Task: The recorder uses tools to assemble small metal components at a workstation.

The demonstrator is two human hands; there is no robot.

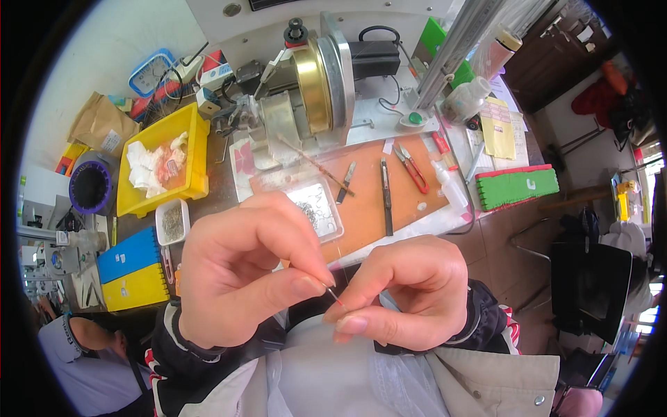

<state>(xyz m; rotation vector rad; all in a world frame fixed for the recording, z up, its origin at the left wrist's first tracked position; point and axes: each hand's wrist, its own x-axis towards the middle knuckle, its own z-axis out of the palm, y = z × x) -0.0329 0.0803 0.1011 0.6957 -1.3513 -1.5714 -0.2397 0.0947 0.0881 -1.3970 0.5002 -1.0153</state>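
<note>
Above the near edge of the workbench, in front of my body, both hands are raised close together. My left hand (243, 271) pinches a thin, needle-like metal piece (333, 293) between thumb and forefinger. The piece's reddish end reaches the fingertips of my right hand (410, 292), whose thumb and forefinger are also closed on it. Beyond my left hand, a clear plastic box (336, 221) with small metal parts sits on an orange-brown mat (361, 226). On that mat also lie a small knife (346, 182), black tweezers (386, 198) and red-handled pliers (413, 169).
A machine with a gold wheel (313, 87) stands at the back. To the left are a yellow bin (198, 153), a white dish (182, 208) and a blue-yellow block (132, 267). A white squeeze bottle (450, 186) and a green-red block (517, 187) lie right. Another person (90, 361) is lower left.
</note>
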